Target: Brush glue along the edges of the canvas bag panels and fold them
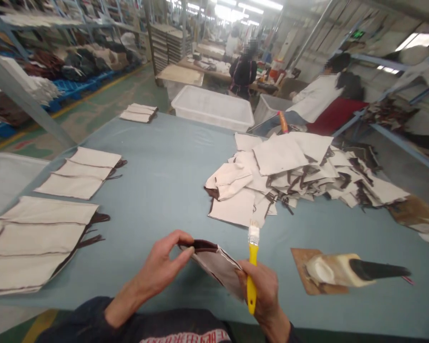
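My left hand point(160, 267) pinches the upper left edge of a pale fabric pouch point(216, 267) with a dark brown inside. The pouch is tilted above the table's near side, its top edges apart. My right hand point(266, 286) grips the pouch's right edge and also holds a yellow-handled paintbrush point(252, 252), bristles up with white on them. To the right, a whitish glue-smeared container point(338, 270) with a dark handle-like part lies on a brown board point(300, 267). A heap of similar pale pieces point(282, 155) with brown edges lies beyond my right hand.
On the blue-grey table point(157, 190), stacked pale pieces point(39, 238) lie at left, with another stack point(82, 174) behind and a smaller one point(138, 113) at the far edge. A white plastic tub point(212, 107) stands beyond. One person point(321, 95) sits at right; others work farther back.
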A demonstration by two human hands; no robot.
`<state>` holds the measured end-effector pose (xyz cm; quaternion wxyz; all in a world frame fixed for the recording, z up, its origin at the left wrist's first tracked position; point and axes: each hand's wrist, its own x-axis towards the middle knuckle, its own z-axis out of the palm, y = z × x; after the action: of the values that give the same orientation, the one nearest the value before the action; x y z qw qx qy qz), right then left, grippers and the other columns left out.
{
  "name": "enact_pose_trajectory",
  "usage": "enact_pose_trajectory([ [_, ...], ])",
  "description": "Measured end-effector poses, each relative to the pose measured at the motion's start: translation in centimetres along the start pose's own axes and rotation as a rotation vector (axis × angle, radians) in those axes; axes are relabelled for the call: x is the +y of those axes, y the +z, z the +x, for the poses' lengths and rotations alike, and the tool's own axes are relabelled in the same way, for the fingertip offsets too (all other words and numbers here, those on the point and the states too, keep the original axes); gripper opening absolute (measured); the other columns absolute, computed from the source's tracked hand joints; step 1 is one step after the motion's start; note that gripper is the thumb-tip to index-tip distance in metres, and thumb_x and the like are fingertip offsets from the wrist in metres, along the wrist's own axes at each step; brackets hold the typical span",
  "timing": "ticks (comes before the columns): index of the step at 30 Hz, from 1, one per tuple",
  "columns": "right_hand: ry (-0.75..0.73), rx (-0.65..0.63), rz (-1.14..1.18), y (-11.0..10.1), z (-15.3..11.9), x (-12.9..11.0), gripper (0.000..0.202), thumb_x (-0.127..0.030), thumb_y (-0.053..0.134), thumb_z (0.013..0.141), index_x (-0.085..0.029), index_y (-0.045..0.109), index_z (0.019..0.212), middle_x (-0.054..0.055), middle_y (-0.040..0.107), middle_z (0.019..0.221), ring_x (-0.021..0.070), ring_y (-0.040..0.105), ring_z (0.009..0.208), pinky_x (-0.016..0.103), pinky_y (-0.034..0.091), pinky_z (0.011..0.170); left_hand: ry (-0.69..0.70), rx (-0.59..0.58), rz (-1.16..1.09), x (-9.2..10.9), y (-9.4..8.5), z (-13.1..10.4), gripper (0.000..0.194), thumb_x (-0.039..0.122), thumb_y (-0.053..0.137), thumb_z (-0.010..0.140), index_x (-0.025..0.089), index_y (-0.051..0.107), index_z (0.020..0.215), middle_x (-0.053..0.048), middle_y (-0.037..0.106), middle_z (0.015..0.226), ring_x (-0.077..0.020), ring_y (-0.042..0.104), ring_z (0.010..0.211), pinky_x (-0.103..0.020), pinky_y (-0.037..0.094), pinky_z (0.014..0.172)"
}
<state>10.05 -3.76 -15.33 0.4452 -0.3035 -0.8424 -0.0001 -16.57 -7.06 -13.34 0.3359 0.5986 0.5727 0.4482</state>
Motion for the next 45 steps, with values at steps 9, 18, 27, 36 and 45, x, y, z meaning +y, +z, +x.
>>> enact_pose_trajectory([
  [9, -0.006, -0.131, -0.028, -1.0, -0.1, -2.2, 0.013, -0.021, 0.052, 0.105, -0.019, 0.063, 0.098, 0.001, 0.068, 0.066, 0.0156, 0.061, 0.052, 0.028, 0.041, 0.052, -0.022, -0.384, -0.009, 3.1, 2.2, -0.3, 0.012, 0.019, 0.051, 0.082, 0.018, 0.063, 0.082, 0.002, 0.063, 0.076, -0.0152, 0.056, 0.072, -0.026, 0.044, 0.068],
  [18, 0.286, 0.027, 0.220, -2.8, 0.1, -2.3, 0.032, -0.039, 0.043, 0.109, -0.019, 0.065, 0.122, -0.001, 0.063, 0.068, 0.0137, 0.060, 0.055, 0.025, 0.045, 0.053, -0.154, -0.511, -0.268, 3.1, 2.2, -1.4, 0.021, 0.029, 0.049, 0.089, 0.016, 0.066, 0.089, -0.002, 0.067, 0.085, -0.0181, 0.059, 0.080, -0.029, 0.048, 0.074],
  [27, 0.639, 0.219, 0.646, -5.1, 1.7, -5.5, 0.048, -0.047, 0.037, 0.108, -0.019, 0.075, 0.096, -0.003, 0.052, 0.053, 0.0124, 0.048, 0.047, 0.024, 0.039, 0.047, 0.231, -0.303, 0.090, 3.0, 1.8, -3.1, 0.024, 0.015, 0.043, 0.098, 0.018, 0.062, 0.084, -0.002, 0.065, 0.080, -0.0150, 0.057, 0.073, -0.027, 0.044, 0.069],
  [36, 0.394, 0.141, 0.369, -5.0, 3.9, -8.4, 0.023, -0.026, 0.050, 0.104, -0.022, 0.067, 0.090, -0.004, 0.061, 0.057, 0.0116, 0.054, 0.044, 0.026, 0.043, 0.047, 0.697, -0.099, 0.443, 2.0, 2.4, -3.4, 0.021, 0.004, 0.043, 0.096, 0.019, 0.056, 0.089, -0.003, 0.061, 0.073, -0.0182, 0.055, 0.067, -0.030, 0.040, 0.060],
  [45, -0.243, -0.225, -0.041, -4.5, 5.2, -8.8, 0.038, -0.018, 0.042, 0.105, -0.021, 0.061, 0.072, -0.002, 0.048, 0.052, 0.0157, 0.040, 0.048, 0.035, 0.027, 0.046, 0.685, -0.092, 0.530, 1.4, 3.3, -2.7, 0.025, 0.008, 0.041, 0.099, 0.019, 0.056, 0.083, -0.004, 0.060, 0.070, -0.0184, 0.054, 0.064, -0.029, 0.043, 0.059],
])
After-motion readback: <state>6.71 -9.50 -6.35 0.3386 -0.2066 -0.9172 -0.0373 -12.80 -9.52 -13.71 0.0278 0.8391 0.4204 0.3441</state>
